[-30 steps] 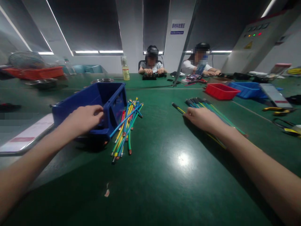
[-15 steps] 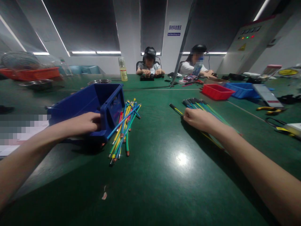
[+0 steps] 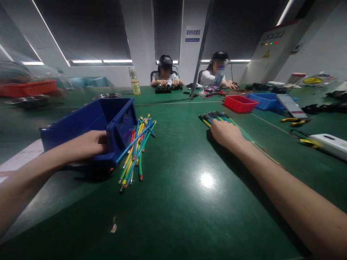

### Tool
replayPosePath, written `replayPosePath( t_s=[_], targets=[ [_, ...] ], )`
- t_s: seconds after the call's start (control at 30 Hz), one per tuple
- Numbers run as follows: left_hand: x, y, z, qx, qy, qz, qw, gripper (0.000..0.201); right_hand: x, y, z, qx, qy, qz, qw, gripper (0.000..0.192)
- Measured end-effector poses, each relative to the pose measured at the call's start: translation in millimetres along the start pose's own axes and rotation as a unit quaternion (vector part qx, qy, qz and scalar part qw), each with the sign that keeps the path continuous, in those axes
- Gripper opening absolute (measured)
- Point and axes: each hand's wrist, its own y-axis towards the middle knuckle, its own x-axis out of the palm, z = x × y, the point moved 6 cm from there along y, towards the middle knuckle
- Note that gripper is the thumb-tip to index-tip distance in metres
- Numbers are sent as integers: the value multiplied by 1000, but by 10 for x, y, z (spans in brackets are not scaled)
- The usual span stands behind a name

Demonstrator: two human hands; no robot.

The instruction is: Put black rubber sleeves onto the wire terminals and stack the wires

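Observation:
My left hand is at the near side of a dark blue plastic bin, curled at the edge of its end wall. The fingertips are hidden by the bin. Beside that wall lies a loose pile of cut wires in blue, yellow, green and red, with bare copper or metal ends. To the right, my right hand is closed on a yellow-green wire with a black sleeved end. It rests against a row of similar black-ended wires laid side by side on the green table.
Farther right are a red tray, a blue tray, yellow-handled pliers and a white power strip. A bottle stands at the back. Two people sit across the table. Papers lie at left.
My right hand has brought the yellow-green wire in against the row of black-ended wires. The left hand stays at the bin. The whole view has shifted slightly.

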Motion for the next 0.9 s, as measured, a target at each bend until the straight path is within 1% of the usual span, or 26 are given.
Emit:
replayPosePath(
  t_s=[0.07,0.1,0.2,0.27,0.43,0.7,0.83,0.9],
  targets=[
    [32,8,-4,7,-5,-30,999,25,9,13,9,8,-5,5,1000,33],
    [41,11,-10,8,-3,-36,999,28,8,16,8,10,-7,9,1000,32],
    [25,27,-34,3,13,-17,1000,36,-11,11,1,16,-13,21,1000,31],
    [13,37,-45,-1,26,-7,1000,37,-20,5,1,22,-15,28,999,31],
    [29,30,-38,-2,41,-9,999,36,-20,1,9,25,-18,36,999,31],
    [40,-87,77,20,46,-30,998,30,-76,-30,21,31,-25,48,998,33],
    [49,-52,30,26,53,-35,998,26,-126,-52,49,36,-27,63,997,33],
    [51,-20,-5,30,59,-29,997,25,-179,-62,57,34,-27,72,996,34]
  ],
)
